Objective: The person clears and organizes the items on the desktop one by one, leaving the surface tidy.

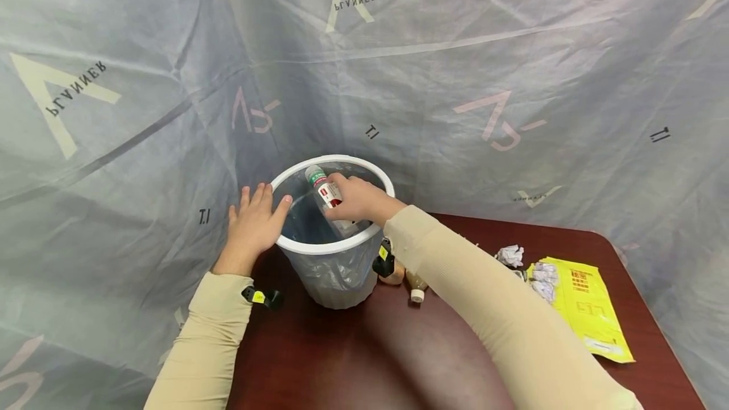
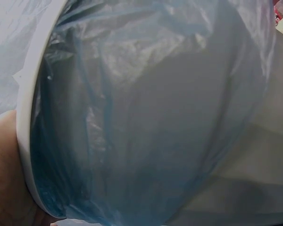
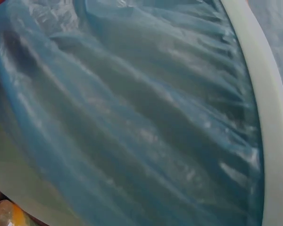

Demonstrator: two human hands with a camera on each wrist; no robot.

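Note:
A trash bin (image 1: 336,293) with a white rim (image 1: 319,248) and a bluish, see-through bag lining stands on the table. My left hand (image 1: 255,220) rests against the left side of the rim with its fingers spread and fairly straight. Reaching over the right side, my right hand (image 1: 361,200) grips a plastic bottle (image 1: 328,193) in the bin's mouth. The bottle has a pale cap and a green, white and red label; its lower part is partly hidden. In both wrist views the bag (image 2: 151,103) fills most of the picture, beside the rim (image 3: 273,117).
On the dark red table (image 1: 433,353), a second bottle (image 1: 417,290) with a white cap lies right of the bin, partly under the right sleeve. Crumpled paper (image 1: 510,255) and a yellow mailer (image 1: 586,309) lie farther right. Printed grey sheeting (image 1: 433,81) hangs behind.

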